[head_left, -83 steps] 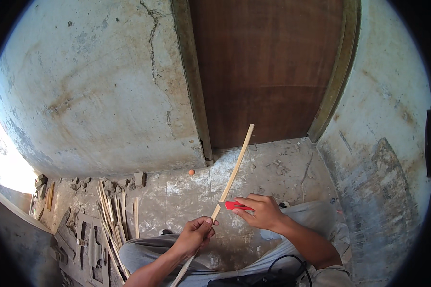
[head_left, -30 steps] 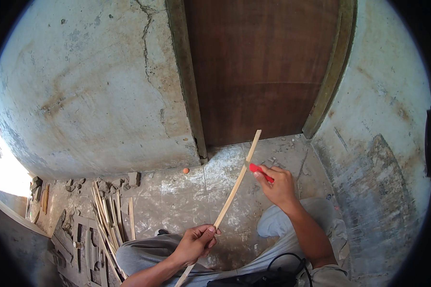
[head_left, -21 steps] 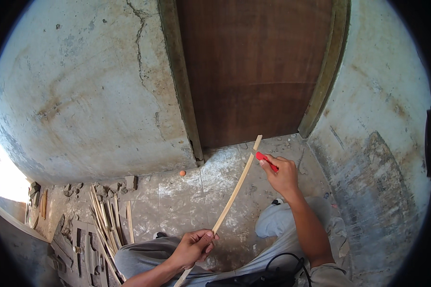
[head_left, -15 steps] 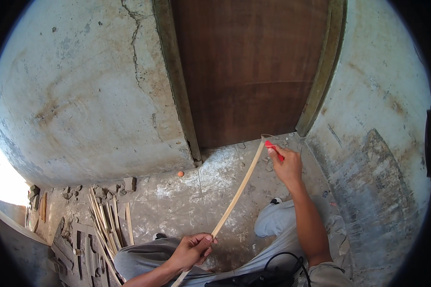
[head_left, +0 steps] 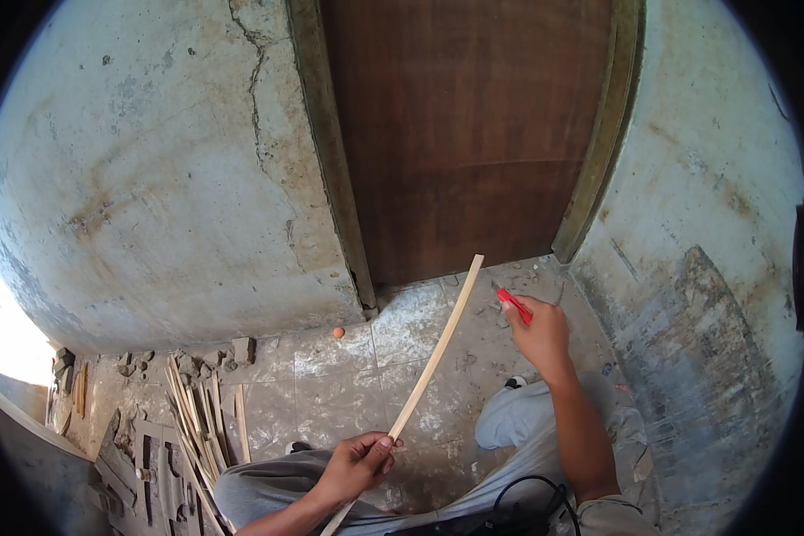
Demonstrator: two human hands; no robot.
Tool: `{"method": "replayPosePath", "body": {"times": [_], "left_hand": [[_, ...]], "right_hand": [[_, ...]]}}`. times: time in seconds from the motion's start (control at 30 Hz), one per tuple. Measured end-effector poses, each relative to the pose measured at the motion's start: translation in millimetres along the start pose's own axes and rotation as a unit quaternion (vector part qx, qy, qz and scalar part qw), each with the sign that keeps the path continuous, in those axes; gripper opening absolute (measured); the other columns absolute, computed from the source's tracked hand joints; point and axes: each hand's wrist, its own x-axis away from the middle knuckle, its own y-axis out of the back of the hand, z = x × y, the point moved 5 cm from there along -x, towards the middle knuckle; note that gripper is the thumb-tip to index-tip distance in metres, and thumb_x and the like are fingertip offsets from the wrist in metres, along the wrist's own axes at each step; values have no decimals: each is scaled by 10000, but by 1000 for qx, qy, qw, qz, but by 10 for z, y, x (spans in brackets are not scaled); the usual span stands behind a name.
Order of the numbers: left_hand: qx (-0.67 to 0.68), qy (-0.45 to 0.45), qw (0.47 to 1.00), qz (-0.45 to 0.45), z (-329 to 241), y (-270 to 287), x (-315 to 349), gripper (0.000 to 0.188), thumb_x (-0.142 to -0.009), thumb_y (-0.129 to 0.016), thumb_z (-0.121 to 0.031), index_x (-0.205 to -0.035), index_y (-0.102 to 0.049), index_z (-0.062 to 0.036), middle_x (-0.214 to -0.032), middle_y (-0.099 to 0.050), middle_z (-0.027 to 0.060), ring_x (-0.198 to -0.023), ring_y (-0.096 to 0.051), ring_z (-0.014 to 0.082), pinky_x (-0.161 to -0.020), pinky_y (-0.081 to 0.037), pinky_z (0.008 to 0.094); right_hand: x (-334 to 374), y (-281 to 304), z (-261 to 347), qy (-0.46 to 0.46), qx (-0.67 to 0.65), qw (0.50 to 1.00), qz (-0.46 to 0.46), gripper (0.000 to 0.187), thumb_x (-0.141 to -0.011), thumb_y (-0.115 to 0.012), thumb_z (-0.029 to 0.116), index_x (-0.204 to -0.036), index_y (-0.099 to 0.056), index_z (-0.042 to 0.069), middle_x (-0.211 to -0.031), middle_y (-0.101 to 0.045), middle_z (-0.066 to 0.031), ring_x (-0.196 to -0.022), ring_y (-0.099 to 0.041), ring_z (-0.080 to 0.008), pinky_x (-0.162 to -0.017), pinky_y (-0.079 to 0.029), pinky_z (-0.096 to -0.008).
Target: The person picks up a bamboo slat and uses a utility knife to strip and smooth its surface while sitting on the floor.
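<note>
A long, pale wooden strip (head_left: 439, 350) slants up and away from my lap, bending slightly along its length. My left hand (head_left: 359, 466) is closed around its lower part, thumb on top. The far end of the strip hangs free in front of the brown door. My right hand (head_left: 542, 337) grips a red-handled cutter knife (head_left: 515, 306), its thin blade pointing up and left toward the strip's far end. A small gap separates the knife from the strip.
A bundle of similar wooden strips (head_left: 198, 420) leans to my left, beside a grey slotted panel (head_left: 163, 464). Rubble (head_left: 207, 360) lies along the cracked wall (head_left: 170, 196). A small orange ball-like object (head_left: 339, 332) sits on the tiled floor. The brown door (head_left: 464, 152) stands ahead.
The knife has come off the strip's far end and moved slightly down and right. A thin curl at that end is gone. The strip's tip has shifted a little left.
</note>
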Motion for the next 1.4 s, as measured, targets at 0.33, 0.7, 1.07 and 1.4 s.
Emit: {"method": "replayPosePath", "body": {"times": [0.33,0.7,1.07,1.4], "left_hand": [[-21,-32,999,-21,-83,-24,-17,269,-1040,-493,-229,-1108,-627,-5,-659,-515,-3,-511,-396,45,-454,-311,212],[-27,-41,998,-26,-45,13,-24,274,-1038,-493,-236,-1104,-633,-9,-696,-547,11,-506,-413,50,-461,-337,207],[-36,-24,999,-21,-84,-42,-5,293,-1036,-497,-264,-1083,-647,-17,-638,-499,1,-502,-401,55,-457,-318,216],[-16,-16,999,-29,-128,-46,26,275,-1032,-504,-244,-1043,-659,-17,-625,-488,-2,-481,-377,50,-438,-305,220]], "right_hand": [[127,-216,-30,-39,26,971,234,375,-802,-741,378,-1018,-725,71,-904,-699,-137,-802,-691,-342,-723,-542,-457],[14,118,175,72,30,994,-72,293,-869,-707,261,-1058,-709,37,-806,-675,-149,-683,-661,-332,-611,-514,-403],[-19,66,306,144,-86,986,2,286,-907,-668,299,-1033,-727,49,-642,-584,-130,-544,-589,-295,-533,-459,-390],[-17,66,289,150,-53,987,-30,305,-892,-681,342,-1034,-737,77,-700,-624,-90,-606,-633,-292,-557,-492,-391]]}}
